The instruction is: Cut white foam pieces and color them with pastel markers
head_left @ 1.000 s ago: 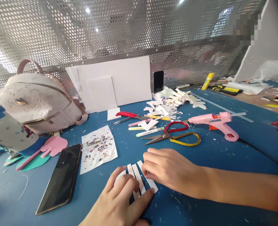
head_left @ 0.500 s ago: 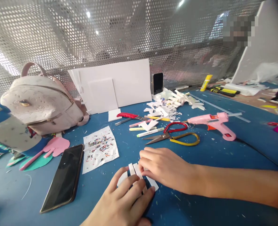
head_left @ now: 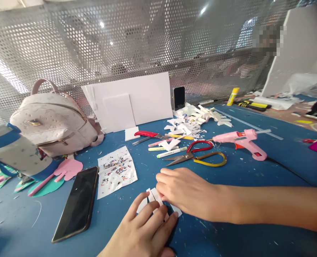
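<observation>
Several narrow white strips, which look like paper or foam board, lie side by side on the blue table; one white strip shows between my hands. My left hand rests over the strips, its fingers spread and fingertips touching them, palm down. At the strips' right side is my right hand, fingers curled together with the thumb tucked in at a strip's edge. Its fingertips are partly hidden. Another white strip pokes out under my left fingers. Beyond my right hand lie scissors with one red and one yellow handle.
A black phone and a tissue with coloured bits lie to the left, near a tumbler and backpack. A pink glue gun, markers and white scraps are farther back. White boards lean behind.
The view has shifted slightly, showing more of the tumbler at left. My hands keep nearly the same pose over the strips, with my right hand a touch farther left.
</observation>
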`<state>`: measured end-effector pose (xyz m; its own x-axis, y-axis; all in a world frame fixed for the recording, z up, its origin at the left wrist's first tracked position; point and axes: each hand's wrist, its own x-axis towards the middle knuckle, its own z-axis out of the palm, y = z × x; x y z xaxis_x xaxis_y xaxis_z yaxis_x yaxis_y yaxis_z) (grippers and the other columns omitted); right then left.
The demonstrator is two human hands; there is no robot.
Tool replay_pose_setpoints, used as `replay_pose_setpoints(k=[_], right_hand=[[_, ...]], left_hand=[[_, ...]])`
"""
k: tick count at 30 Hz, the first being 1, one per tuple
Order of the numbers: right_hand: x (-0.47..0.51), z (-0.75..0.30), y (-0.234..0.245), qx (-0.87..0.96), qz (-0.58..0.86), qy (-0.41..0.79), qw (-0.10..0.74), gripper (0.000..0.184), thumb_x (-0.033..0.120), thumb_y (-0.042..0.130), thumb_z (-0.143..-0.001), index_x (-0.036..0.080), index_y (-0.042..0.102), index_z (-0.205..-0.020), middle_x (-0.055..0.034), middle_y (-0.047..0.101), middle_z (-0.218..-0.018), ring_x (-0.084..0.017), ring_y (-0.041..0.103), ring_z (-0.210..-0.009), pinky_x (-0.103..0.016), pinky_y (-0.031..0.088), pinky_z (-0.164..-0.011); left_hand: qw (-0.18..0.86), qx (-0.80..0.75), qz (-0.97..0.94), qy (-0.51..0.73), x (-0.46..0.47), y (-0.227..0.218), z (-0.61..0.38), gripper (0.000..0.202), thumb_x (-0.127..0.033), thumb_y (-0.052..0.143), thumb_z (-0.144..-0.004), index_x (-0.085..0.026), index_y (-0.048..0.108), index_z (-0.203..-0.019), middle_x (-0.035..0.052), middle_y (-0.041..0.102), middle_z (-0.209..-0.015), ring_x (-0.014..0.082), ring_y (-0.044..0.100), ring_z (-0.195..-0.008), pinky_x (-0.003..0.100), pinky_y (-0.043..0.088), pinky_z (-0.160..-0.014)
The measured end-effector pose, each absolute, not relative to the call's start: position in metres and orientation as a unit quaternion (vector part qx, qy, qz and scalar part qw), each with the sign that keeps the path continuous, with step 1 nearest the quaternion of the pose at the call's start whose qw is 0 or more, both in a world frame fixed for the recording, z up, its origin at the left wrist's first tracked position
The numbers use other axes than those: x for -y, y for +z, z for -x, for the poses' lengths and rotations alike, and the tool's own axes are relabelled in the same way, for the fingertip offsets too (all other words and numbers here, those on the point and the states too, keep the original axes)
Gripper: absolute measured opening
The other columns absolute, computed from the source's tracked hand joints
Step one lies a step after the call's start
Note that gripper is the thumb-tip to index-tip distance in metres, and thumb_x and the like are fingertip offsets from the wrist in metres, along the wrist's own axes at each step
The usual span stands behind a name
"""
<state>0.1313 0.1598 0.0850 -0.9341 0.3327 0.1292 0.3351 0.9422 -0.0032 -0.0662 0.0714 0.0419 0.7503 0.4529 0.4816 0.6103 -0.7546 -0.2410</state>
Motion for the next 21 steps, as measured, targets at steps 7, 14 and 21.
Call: replay_pose_setpoints(k=[7, 14, 21], right_hand=[[-0.17, -0.143, 0.089, 0.981, 0.175, 0.002, 0.084, 0.017, 0.012, 0.06, -0.093, 0.016, 0.059, -0.077, -0.0024, 0.058, -0.08, -0.018, 0.051, -0.077, -0.032, 0.025, -0.056], [-0.164, -0.139, 0.081, 0.984, 0.159, -0.045, 0.069, 0.023, 0.002, 0.056, -0.089, 0.017, 0.053, -0.073, -0.0029, 0.055, -0.079, -0.019, 0.047, -0.074, -0.032, 0.02, -0.053], [-0.174, -0.14, 0.086, 0.985, 0.162, -0.04, 0.054, 0.013, 0.008, 0.059, -0.089, 0.017, 0.054, -0.082, -0.0033, 0.056, -0.085, -0.02, 0.05, -0.077, -0.031, 0.022, -0.055]], left_hand=[[0.17, 0.297, 0.917, -0.206, -0.071, 0.042, 0.066, 0.048, -0.052, 0.039, -0.103, -0.02, 0.065, -0.126, 0.0, 0.069, -0.104, 0.0156, 0.061, -0.103, 0.041, 0.007, -0.126], [0.168, 0.294, 0.918, -0.205, -0.07, 0.041, 0.066, 0.049, -0.051, 0.035, -0.104, -0.02, 0.065, -0.126, 0.0005, 0.068, -0.104, 0.0161, 0.06, -0.104, 0.042, 0.005, -0.125], [0.159, 0.302, 0.913, -0.222, -0.071, 0.036, 0.067, 0.048, -0.054, 0.038, -0.102, -0.021, 0.065, -0.126, 0.0002, 0.069, -0.105, 0.0163, 0.059, -0.105, 0.042, 0.006, -0.125]])
